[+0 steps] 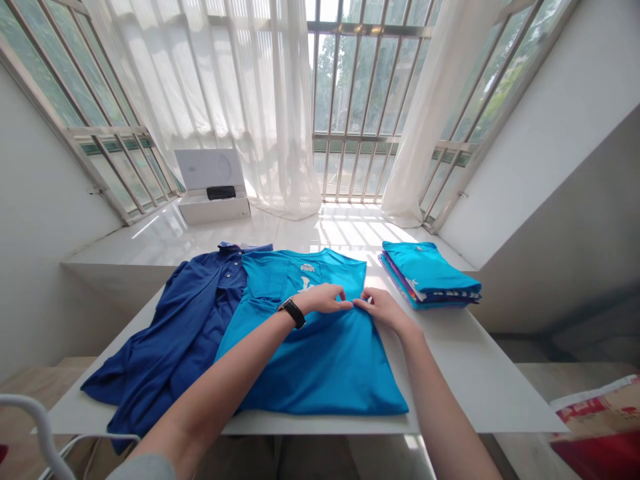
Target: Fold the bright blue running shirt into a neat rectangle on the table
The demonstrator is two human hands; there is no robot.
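The white table takes up the lower half of the view, set against a pale window ledge under barred windows and sheer curtains. On the table's left lies a dark blue polo shirt, spread loose and rumpled, one edge hanging over the near side; nothing about it looks folded. Partly over it, in the middle of the table, lies the turquoise shirt, back up and smooth across its lower part, its right side already turned in to a straight edge; its upper part and collar end are not yet brought down, so I judge it roughly halfway folded. At the far right corner sits a stack of folded shirts, turquoise on top with other colours beneath, neat and finished. On the ledge stands an open white box with a dark object inside. The left hand and the right hand meet fingertip to fingertip on the turquoise shirt near its right edge; both are narrowed to a pinch on a ridge of the cloth. A black watch sits on the left wrist.
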